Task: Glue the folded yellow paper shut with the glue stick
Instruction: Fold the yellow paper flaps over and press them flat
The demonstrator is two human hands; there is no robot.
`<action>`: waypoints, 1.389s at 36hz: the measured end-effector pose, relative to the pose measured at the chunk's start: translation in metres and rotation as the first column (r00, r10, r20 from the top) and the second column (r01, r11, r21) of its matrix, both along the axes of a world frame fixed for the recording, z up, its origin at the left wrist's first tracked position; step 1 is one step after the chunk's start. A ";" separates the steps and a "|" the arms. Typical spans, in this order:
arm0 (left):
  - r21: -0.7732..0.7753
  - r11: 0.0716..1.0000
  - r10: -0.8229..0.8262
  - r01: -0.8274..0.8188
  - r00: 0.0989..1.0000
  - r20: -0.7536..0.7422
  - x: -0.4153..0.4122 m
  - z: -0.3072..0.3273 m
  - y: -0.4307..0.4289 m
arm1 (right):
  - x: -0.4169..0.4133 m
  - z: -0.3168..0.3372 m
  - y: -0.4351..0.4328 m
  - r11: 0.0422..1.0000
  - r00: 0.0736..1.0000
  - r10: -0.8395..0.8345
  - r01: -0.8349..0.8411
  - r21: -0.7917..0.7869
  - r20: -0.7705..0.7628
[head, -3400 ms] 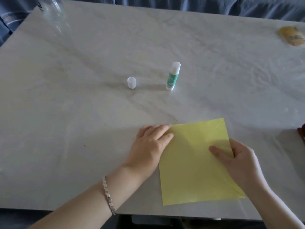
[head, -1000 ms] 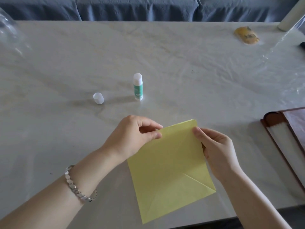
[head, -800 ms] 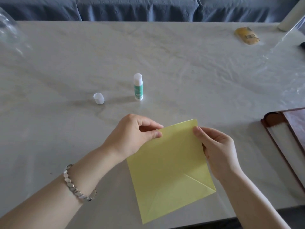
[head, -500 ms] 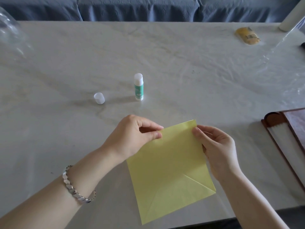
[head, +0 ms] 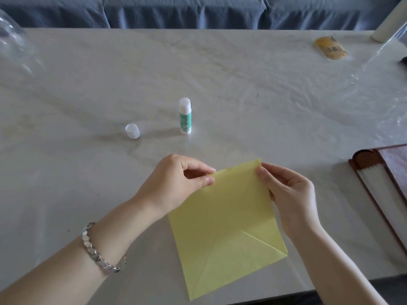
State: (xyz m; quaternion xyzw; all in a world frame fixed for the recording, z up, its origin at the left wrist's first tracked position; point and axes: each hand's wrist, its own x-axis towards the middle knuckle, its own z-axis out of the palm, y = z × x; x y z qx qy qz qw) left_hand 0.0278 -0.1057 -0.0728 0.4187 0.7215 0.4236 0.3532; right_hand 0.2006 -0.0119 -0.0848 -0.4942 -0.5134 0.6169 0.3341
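Observation:
The folded yellow paper (head: 224, 227) is held up off the table near its front edge, with a triangular fold showing at its lower right. My left hand (head: 174, 183) pinches the paper's upper left corner between thumb and fingers. My right hand (head: 290, 197) pinches the upper right corner and edge. The glue stick (head: 185, 116), green-labelled and uncapped, stands upright on the table beyond the paper. Its white cap (head: 132, 131) lies a little to the left of it.
The pale marble table (head: 242, 84) is covered with wrinkled clear film. A brown case (head: 374, 172) lies at the right edge. A yellow packet (head: 330, 48) and a white roll (head: 387, 23) sit at the far right; a clear bottle (head: 11, 40) at far left.
Since 3.4 s ago the paper was lifted off the table, turned over, and is now pinched by both hands at its top corners. In the last second it has barely moved.

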 end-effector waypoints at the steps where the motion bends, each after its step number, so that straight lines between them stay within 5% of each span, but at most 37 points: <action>1: 0.001 1.000 0.002 -0.002 1.000 0.000 0.000 0.000 0.000 | 0.000 0.000 0.000 1.000 1.000 0.000 0.000 0.005 0.006; 36: -0.021 0.999 0.023 -0.024 0.999 -0.022 -0.002 -0.008 0.003 | -0.002 -0.001 0.001 1.000 1.000 0.019 -0.019 0.004 -0.012; 43: -0.122 0.992 -0.033 0.010 0.980 -0.195 -0.008 -0.023 0.014 | -0.006 -0.015 0.007 0.998 0.982 0.044 -0.053 0.044 0.186; 50: -0.183 0.982 -0.110 0.048 0.932 -0.346 -0.009 -0.027 0.023 | -0.007 -0.024 0.017 0.956 0.868 0.109 -0.224 0.187 0.484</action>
